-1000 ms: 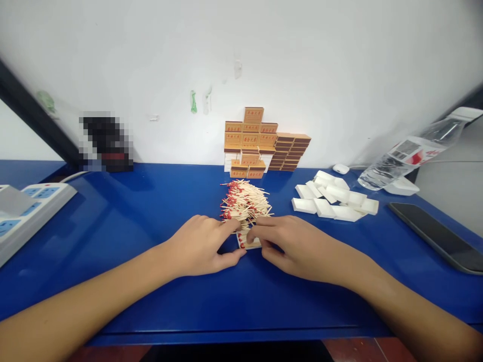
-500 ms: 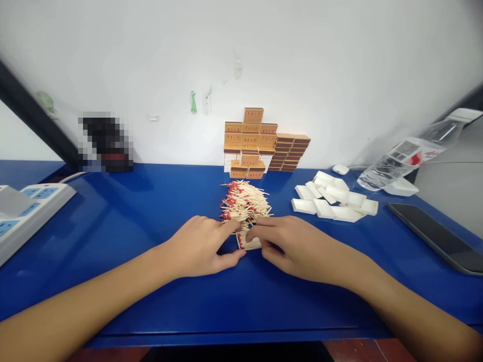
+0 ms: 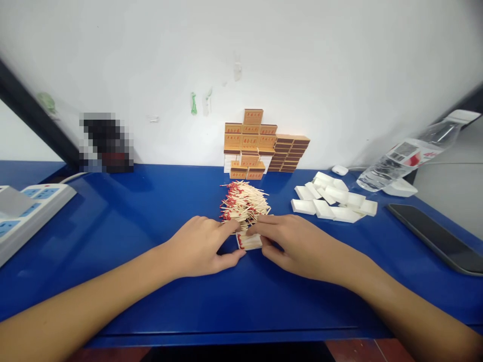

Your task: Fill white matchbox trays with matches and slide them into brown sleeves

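A small white matchbox tray (image 3: 250,242) with red-tipped matches lying in it rests on the blue table. My left hand (image 3: 202,246) holds the tray's left end, index finger at the far side and thumb at the near corner. From the right, my right hand (image 3: 298,246) curls its fingers at the tray, index fingertip by the far edge and thumb by the right end. Whether a match is pinched there is hidden. Just beyond the fingers lies a loose heap of matches (image 3: 247,203), most red heads facing left.
Stacked matchboxes (image 3: 250,141) stand against the wall behind the heap. Several empty white trays (image 3: 335,196) are piled at right, near a tilted plastic bottle (image 3: 409,153) and a phone (image 3: 437,236). A power strip (image 3: 41,211) sits at far left.
My right fingertips have drawn back from above the matches toward the tray's far edge, uncovering more of its inside. My left hand stays in place.
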A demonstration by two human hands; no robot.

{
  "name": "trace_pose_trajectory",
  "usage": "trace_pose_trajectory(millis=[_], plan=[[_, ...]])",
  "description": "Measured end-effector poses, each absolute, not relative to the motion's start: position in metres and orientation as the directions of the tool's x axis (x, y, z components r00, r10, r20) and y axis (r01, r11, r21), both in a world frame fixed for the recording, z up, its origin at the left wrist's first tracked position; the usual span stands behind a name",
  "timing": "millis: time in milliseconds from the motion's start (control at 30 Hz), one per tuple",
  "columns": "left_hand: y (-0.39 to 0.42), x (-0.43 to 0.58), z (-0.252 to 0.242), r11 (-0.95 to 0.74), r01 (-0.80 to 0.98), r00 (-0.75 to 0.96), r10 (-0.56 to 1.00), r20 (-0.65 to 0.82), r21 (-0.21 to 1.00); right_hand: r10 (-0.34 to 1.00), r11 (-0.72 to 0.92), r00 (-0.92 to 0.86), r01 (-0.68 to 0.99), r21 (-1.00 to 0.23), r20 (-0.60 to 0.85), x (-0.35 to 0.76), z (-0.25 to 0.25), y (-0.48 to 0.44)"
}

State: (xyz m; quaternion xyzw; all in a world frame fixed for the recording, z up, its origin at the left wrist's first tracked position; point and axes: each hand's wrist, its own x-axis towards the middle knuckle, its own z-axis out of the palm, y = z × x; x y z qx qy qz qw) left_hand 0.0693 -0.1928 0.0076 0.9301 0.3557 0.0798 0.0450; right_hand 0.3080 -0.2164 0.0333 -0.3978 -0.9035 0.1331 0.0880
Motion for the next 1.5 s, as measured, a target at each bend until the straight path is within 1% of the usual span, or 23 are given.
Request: trace_pose_trajectory(millis=[167, 600, 700, 767, 833, 967, 1067, 1200, 1367, 1500], plan=[[-0.194, 0.070, 0.009, -0.736, 0.662, 0.729, 0.676, 0.107, 0.141, 0.748, 0.643, -0.662, 0.709, -0.289, 0.039, 0.308, 0.033, -0.217], [-0.193, 0.070, 0.009, -0.734, 0.665, 0.727, 0.679, 0.106, 0.140, 0.761, 0.641, -0.646, 0.731, -0.235, 0.066, 0.308, 0.031, -0.217], [-0.194, 0.069, 0.009, -0.733, 0.666, 0.726, 0.679, 0.108, 0.137, 0.765, 0.632, -0.641, 0.731, -0.256, 0.056, 0.309, 0.033, -0.216], [-0.194, 0.069, 0.010, -0.734, 0.664, 0.727, 0.678, 0.106, 0.141, 0.771, 0.625, -0.630, 0.720, -0.301, 0.093, 0.311, 0.034, -0.214], [-0.194, 0.069, 0.010, -0.736, 0.660, 0.730, 0.676, 0.101, 0.151, 0.790, 0.610, -0.589, 0.723, -0.325, 0.172, 0.315, 0.034, -0.208], [-0.195, 0.068, 0.009, -0.750, 0.642, 0.743, 0.659, 0.113, 0.158, 0.808, 0.580, -0.494, 0.763, -0.287, 0.321, 0.330, 0.030, -0.190], [-0.194, 0.068, 0.008, -0.757, 0.635, 0.748, 0.652, 0.124, 0.153, 0.788, 0.605, -0.521, 0.753, -0.258, 0.329, 0.339, 0.025, -0.180], [-0.194, 0.068, 0.007, -0.759, 0.635, 0.748, 0.651, 0.130, 0.145, 0.788, 0.605, -0.517, 0.753, -0.259, 0.334, 0.342, 0.020, -0.176], [-0.194, 0.067, 0.006, -0.759, 0.635, 0.748, 0.650, 0.135, 0.141, 0.759, 0.626, -0.501, 0.737, -0.256, 0.416, 0.338, 0.015, -0.173], [-0.193, 0.068, 0.005, -0.761, 0.632, 0.749, 0.649, 0.134, 0.148, 0.710, 0.666, -0.519, 0.714, -0.216, 0.477, 0.336, 0.008, -0.166]])
